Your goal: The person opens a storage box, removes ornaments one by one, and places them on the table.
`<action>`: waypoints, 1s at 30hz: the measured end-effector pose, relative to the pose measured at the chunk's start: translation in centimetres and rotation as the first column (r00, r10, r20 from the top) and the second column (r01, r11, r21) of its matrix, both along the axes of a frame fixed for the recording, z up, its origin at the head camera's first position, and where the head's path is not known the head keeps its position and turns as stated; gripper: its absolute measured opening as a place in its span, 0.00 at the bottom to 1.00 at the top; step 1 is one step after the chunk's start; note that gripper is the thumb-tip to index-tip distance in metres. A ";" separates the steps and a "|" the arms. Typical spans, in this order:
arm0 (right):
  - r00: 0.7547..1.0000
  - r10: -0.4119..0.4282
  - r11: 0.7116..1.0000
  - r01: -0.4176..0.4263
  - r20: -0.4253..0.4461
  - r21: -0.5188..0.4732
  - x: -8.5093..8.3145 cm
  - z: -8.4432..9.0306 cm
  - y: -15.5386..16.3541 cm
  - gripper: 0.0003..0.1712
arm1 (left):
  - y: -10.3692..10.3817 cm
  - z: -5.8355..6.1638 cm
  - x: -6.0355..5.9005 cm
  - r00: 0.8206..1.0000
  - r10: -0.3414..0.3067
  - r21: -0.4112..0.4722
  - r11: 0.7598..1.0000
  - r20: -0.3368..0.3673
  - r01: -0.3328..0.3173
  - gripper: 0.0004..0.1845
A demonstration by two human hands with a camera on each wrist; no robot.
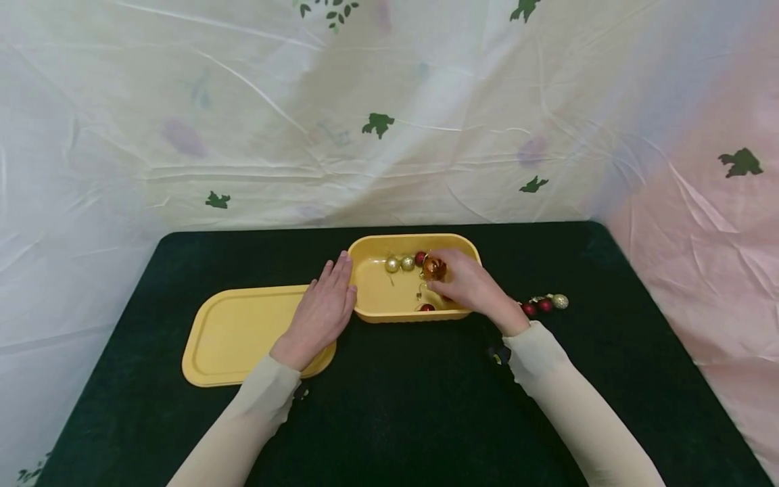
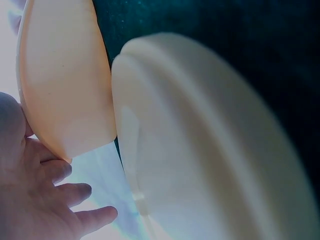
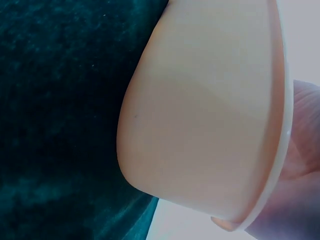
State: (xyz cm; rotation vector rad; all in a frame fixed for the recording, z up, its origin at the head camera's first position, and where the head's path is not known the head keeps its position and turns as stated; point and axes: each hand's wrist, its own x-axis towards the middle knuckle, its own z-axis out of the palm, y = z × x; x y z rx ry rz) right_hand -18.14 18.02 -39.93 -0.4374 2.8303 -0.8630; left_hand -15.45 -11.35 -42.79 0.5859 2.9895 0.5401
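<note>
Our right fingers point(image 1: 450, 256) pinch the amber ball point(image 1: 435, 269), left fingers point(image 1: 343, 272) straight; likely light, slick, brittle, so we hold its sides gently.

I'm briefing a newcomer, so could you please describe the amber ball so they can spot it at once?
On the dark green table, find the open yellow box, right of the flat yellow lid. In the box's right half, the right hand holds the amber ball. It is shiny and looks bigger than the gold balls and red balls nearby.
</note>
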 end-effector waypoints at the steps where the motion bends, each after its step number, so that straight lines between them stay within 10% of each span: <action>1: 1.000 0.005 1.000 -0.005 -0.001 0.007 0.0 0.0 0.0 0.33 | 0.0 0.0 0.0 1.000 0.001 -0.001 1.000 -0.002 -0.001 0.34; 30: 1.000 0.000 0.999 -0.001 0.019 0.037 -1.2 -0.7 -0.1 0.33 | 0.3 -0.2 0.5 1.000 0.018 0.004 1.000 0.002 -0.018 0.34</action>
